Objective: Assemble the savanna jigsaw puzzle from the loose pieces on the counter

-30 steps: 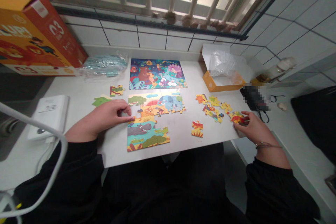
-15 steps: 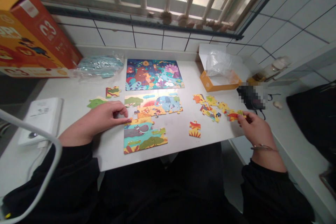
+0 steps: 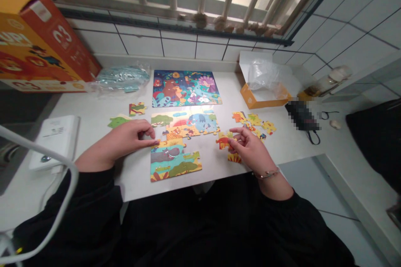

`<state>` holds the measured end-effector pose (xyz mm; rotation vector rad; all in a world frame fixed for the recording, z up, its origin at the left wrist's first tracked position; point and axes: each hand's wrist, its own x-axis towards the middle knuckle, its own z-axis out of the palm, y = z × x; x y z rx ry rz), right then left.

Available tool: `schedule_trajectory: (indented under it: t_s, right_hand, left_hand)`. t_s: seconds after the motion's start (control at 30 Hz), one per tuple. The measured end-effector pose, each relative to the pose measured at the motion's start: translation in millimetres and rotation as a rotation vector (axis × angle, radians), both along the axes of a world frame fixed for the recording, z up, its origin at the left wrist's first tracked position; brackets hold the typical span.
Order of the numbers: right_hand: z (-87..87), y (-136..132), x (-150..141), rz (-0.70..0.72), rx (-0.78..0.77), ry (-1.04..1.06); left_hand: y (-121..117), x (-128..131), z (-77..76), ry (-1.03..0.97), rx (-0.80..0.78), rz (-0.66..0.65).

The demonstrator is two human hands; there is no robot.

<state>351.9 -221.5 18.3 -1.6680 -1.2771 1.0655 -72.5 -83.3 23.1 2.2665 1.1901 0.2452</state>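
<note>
My right hand [image 3: 249, 146] pinches a red and yellow puzzle piece [image 3: 223, 142] over the table, right of the partly joined animal puzzle. That puzzle has an upper part with an elephant [image 3: 202, 122] and a lower part with a hippo [image 3: 166, 154]. My left hand [image 3: 138, 135] rests at its left edge, fingers curved and parted from the thumb, whose tip touches the yellow strip between the two parts. Partly hidden under my right hand lies a yellow piece with red leaves [image 3: 234, 157]. Several loose pieces, among them a yellow one [image 3: 268, 127], lie beyond that hand.
A finished dark forest puzzle [image 3: 188, 87] lies at the back. Left of it are a plastic-wrapped bundle [image 3: 122, 78], an orange box [image 3: 62, 37], a loose piece [image 3: 137, 109] and a green piece [image 3: 118, 121]. An open small box [image 3: 266, 103] stands back right, near a bottle [image 3: 328, 81].
My right hand has moved left from the table's right side, carrying the red and yellow puzzle piece toward the joined puzzle. My left hand has stayed at the puzzle's left edge.
</note>
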Motion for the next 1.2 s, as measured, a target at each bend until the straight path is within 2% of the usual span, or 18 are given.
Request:
schedule_trajectory:
  t_s: [0.1,0.2,0.3,0.4,0.5,0.57,0.7,0.77,0.83,0.93,1.0,1.1,1.2]
  right_hand:
    - [-1.6,7,-30,0.095,-0.011,0.003]
    - [-2.4,12,-47,0.164,0.007,-0.043]
    - [0.6,13,-53,0.206,0.014,-0.095]
    - [4.6,10,-47,0.186,0.019,-0.138]
    - [3.6,3,-26,0.101,0.04,-0.186]
    - [-0.6,-2,-3,0.017,0.054,-0.216]
    - [-11.0,-18,51,-0.219,0.085,-0.363]
    - [-14.7,-27,77,-0.413,0.134,-0.525]
    - [-17.8,-36,102,-0.592,0.183,-0.65]
    - [-23.6,-48,138,-0.754,0.181,-0.732]
    - [-28.9,-53,157,-0.793,0.144,-0.781]
    - [-37.1,-55,174,-0.754,0.047,-0.872]
    - [-43.3,-52,175,-0.67,0.007,-0.953]
  left_hand:
    - [-1,1,0.3,0.003,0.006,0.002]
    - [-1,0,-1.0,-0.006,0.008,0.004]
    - [-1,-1,-2.8,-0.011,0.017,-0.005]
    - [-2,-1,-2.7,-0.005,0.019,-0.018]
    - [-5,0,1.0,-0.012,0.027,0.007]
    - [-7,0,4.9,-0.04,0.093,0.092]
    - [-7,-6,12.5,-0.015,0.325,0.445]
    - [-5,-11,14.0,0.092,0.34,0.622]
    - [-3,-16,13.2,0.23,0.282,0.725]
    - [0,-20,8.5,0.381,0.226,0.743]
    - [1,-21,4.3,0.418,0.237,0.72]
    - [4,-24,-1.9,0.435,0.25,0.705]
    - [7,-28,-6.4,0.431,0.253,0.705]
